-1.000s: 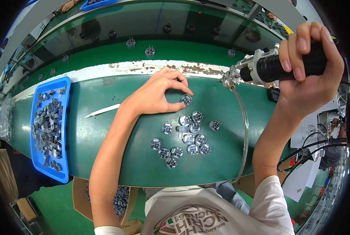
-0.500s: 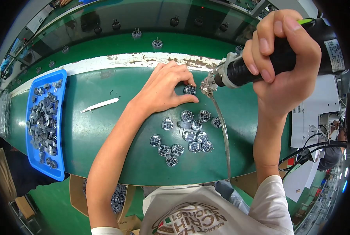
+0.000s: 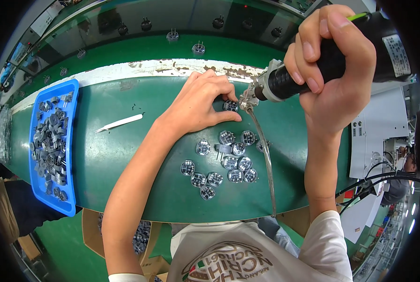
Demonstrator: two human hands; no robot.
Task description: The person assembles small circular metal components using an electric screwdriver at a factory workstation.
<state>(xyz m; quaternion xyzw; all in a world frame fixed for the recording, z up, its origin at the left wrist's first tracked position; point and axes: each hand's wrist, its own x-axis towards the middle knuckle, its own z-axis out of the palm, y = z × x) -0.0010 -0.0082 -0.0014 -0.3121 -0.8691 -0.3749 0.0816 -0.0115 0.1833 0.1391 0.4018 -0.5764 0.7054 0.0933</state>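
Thumb and fingers of my left hand (image 3: 196, 101) pinch a small round electronic module (image 3: 230, 106), its component side facing up, just above or on the green bench. My right hand (image 3: 341, 70) is wrapped around the thick black body of a hand-held power tool (image 3: 284, 83) with a light grey collar. Its metal head (image 3: 248, 97) points left and sits right beside the held module; whether they touch I cannot tell. From that head a clear tube (image 3: 268, 164) hangs down to the bench's near edge. Several similar round modules (image 3: 229, 162) lie loosely grouped below my left hand.
A blue tray (image 3: 72, 141) on the left holds a heap of grey parts. White tweezers (image 3: 120, 122) and tiny dark scraps lie between tray and left forearm. Past the white ledge (image 3: 139, 69), spaced modules (image 3: 198, 48) stand on a green strip. Cardboard boxes (image 3: 93, 237) are below the bench.
The view has shifted slightly. The modules on the far green strip appear farther right. My left hand still holds the module beside the tool head.
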